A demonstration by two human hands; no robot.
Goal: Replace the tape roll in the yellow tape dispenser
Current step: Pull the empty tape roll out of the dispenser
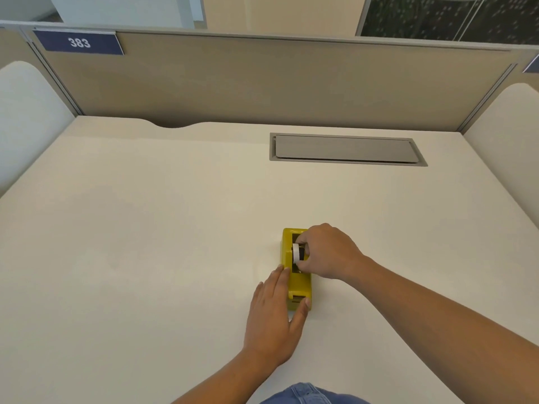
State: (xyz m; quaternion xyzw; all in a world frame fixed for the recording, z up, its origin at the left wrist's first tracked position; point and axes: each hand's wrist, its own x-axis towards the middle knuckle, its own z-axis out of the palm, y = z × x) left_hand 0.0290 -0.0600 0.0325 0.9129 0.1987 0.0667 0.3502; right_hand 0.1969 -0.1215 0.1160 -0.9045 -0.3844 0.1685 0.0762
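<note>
Two hands share this step, and we describe them from left to right. We keep the left hand (271, 319) flat on the desk (145, 243), fingers extended and close together, pressed against the left wall of the yellow tape dispenser (297, 282), with the thumb hooked over its near cutter end; it grips nothing, it braces. We judge this brace to be essential: the dispenser rests near the middle of the desk, slightly right of centre, and would slide or tip if the roll were pulled without a counterforce. In the open well of the dispenser stands the tape roll (296, 253), white, on edge, with a dark core just beside it. We hold the right hand (326, 252) over the far half of the body, fingers curled narrow and pinched on the roll and core. Whether the roll is going in or coming out, we cannot tell. We advise moving the roll straight along the vertical, keeping the core axle level with its side slots, and maintaining downward pressure with the left palm throughout.
</note>
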